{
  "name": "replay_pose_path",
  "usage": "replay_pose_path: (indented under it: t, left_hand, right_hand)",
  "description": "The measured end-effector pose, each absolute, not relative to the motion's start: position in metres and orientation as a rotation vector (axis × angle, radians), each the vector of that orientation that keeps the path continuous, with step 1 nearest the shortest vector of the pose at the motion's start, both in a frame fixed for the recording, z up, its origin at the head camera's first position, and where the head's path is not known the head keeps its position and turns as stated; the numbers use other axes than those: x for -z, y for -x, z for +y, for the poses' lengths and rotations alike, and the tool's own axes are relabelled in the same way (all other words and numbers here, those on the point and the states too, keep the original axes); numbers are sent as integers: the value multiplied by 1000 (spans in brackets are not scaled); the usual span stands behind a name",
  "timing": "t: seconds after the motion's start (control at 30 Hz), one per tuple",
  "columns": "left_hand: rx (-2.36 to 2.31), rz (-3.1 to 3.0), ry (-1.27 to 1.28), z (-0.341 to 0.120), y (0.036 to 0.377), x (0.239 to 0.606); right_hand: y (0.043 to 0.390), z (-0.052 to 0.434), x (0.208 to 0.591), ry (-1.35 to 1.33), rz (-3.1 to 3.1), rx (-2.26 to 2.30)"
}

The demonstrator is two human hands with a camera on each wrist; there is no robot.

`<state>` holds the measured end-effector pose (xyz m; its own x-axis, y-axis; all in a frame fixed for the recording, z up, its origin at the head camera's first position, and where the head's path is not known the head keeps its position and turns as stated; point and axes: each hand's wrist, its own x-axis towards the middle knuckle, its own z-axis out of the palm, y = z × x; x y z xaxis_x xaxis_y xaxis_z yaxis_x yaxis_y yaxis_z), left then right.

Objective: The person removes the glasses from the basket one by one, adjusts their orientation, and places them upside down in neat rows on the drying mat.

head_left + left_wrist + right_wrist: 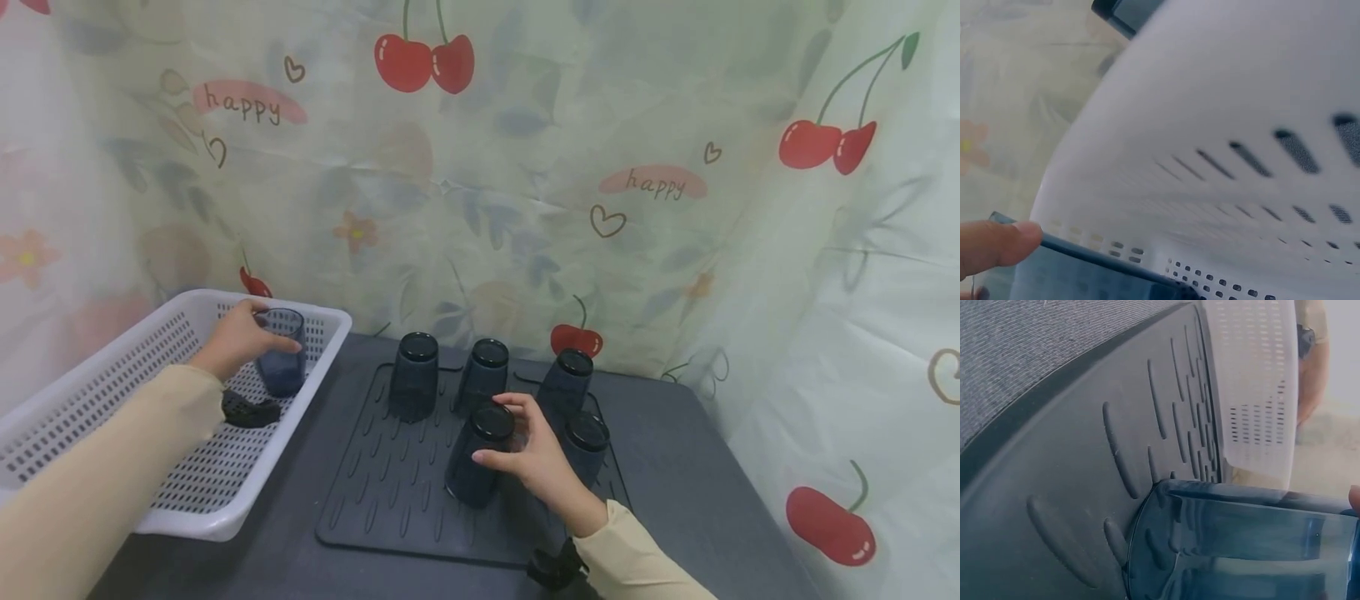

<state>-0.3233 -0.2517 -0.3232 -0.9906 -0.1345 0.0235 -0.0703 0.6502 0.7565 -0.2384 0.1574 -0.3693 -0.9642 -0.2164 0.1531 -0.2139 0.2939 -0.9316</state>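
In the head view my left hand (243,337) reaches into the white basket (345,321) and holds a blue glass (283,367) by its rim. That glass stands rim up, close to the basket's right wall. The left wrist view shows one finger on the glass's rim (1094,255). My right hand (536,446) grips an upside-down glass (474,471) near its base, thumb on one side and fingers behind. Its rim touches the dark drying mat (390,517), as the right wrist view of the glass (1247,550) shows.
More upside-down glasses stand on the mat: one at back left (414,375), one at back middle (486,367), one at back right (566,383) and one at right (587,442), partly behind my right hand. A patterned curtain (510,208) hangs behind the grey table (675,467).
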Motion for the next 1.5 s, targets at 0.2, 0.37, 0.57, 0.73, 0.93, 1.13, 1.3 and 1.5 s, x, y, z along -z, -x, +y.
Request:
replay_pose_path:
  t: [0.2,0.37,0.57,0.73,0.93,1.13,1.3,1.5]
  left_hand:
    - [1209,-2834,-177,-249,316,316]
    - [1202,-2879,-150,-248,310,309]
    - [1300,-2841,-158,-248,302,296]
    - [1370,-2770,-165,-252,294,282]
    - [1417,-2641,-154,-255,281,269]
    - [1483,-2523,-157,-253,269,259]
    - [1565,-2436,-127,-246,257,250]
    - [1624,-2379,-46,-230,240,240]
  right_hand:
    - [237,157,367,415,2547,1785]
    - [236,158,366,420,2523,1786]
    - [236,157,366,437,2510,1781]
    - [235,159,364,437,2492,1793]
    - [235,162,358,473,2483,1833]
    - [234,165,350,496,2443,1891]
    - [234,169,342,537,2382,1965]
    - [232,172,336,560,2370,1994]
